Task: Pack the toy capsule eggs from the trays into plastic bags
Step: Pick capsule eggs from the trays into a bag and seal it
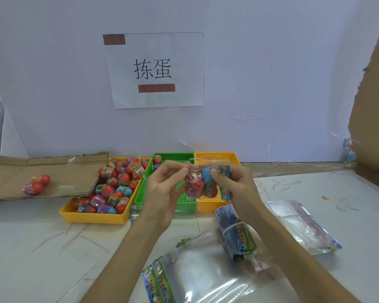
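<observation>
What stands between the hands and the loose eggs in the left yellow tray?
Nothing visible: the eggs lie uncovered in the yellow tray, though the left hand and right hand both hold a filled bag.

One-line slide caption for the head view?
Left hand and right hand pinch a filled bag over the green tray.

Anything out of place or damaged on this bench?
Minor only: the brown cardboard panel at right has a ragged torn edge, and the white tabletop carries red scribble marks. Loose capsule eggs sit inside the yellow plastic tray.
</observation>
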`<state>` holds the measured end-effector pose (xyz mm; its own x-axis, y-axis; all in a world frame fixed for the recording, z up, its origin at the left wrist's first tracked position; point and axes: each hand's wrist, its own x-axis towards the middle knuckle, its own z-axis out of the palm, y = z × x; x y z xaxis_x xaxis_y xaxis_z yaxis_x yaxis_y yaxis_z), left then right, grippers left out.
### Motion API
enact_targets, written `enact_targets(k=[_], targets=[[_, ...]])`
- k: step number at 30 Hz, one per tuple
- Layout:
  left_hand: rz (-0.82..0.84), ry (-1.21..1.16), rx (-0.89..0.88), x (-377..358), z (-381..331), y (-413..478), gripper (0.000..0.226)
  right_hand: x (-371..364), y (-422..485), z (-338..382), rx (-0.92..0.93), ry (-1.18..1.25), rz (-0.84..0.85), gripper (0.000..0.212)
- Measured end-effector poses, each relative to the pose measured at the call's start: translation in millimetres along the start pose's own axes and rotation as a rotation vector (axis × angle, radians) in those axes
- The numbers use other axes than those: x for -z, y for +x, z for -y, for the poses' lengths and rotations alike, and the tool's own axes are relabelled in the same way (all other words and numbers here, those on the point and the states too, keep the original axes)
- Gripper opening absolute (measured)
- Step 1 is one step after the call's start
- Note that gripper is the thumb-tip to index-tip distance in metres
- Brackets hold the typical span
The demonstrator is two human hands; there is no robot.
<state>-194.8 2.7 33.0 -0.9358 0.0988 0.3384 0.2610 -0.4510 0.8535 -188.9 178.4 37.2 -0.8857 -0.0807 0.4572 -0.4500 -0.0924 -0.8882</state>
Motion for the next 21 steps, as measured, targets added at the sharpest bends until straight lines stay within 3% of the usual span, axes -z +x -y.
enact_targets(k=[6,16,19,21], targets=[[-0.048,-0.155,0.082,-5,4,0,0.006,-4,0,2,-0.045,0.08,-0.013,0.02],[0.04,-0.295,0.182,-5,3,-2,0.024,-11,-1,8,-0.067,0.29,0.015,0.009],[-0.029,-0.227,0.233,4,3,2,0.029,-8,-1,8,0.096,0.112,-0.056,0.013],[-0.056,-0.186,0.41,12,3,4,0.052,-4,0,5,0.28,-0.16,-0.103,0.025]])
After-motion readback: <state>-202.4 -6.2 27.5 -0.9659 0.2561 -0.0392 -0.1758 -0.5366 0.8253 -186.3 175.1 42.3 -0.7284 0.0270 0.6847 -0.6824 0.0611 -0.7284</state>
